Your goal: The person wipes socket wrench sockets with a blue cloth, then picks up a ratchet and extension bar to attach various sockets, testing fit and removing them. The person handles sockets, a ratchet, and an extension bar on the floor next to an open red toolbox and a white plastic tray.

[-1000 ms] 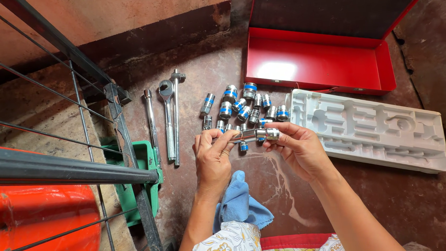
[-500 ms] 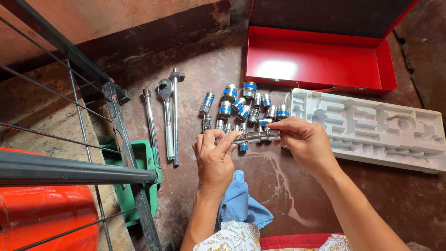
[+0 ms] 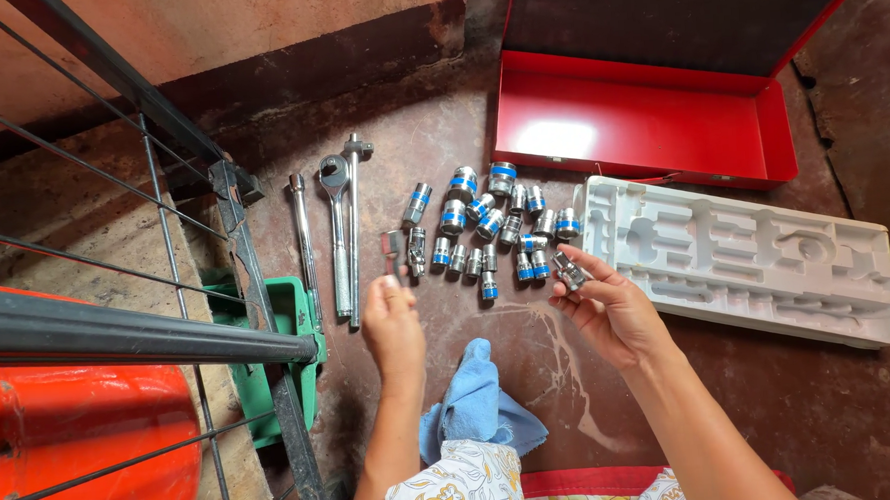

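The left hand (image 3: 392,327) pinches a short chrome extension bar (image 3: 393,250) by its near end, so that the bar sticks out beyond the fingertips toward the wall, just left of the sockets (image 3: 484,223) scattered on the floor (image 3: 772,396). The right hand (image 3: 608,308) is half curled, palm up, and grips a small chrome socket (image 3: 569,271) between thumb and fingertips; this socket sits at the right edge of the scatter, just beside the near left corner of the white moulded tray (image 3: 745,257). The two hands are apart, with the row of blue-banded sockets between and beyond them.

Left of the extension bar lie a ratchet handle (image 3: 338,235) and two long bars, side by side. Behind the tray stands an open red metal case (image 3: 639,121). A blue cloth (image 3: 477,404) lies on the floor between the forearms. A green plastic holder (image 3: 284,337) sits by a dark metal frame (image 3: 245,249) on the left.
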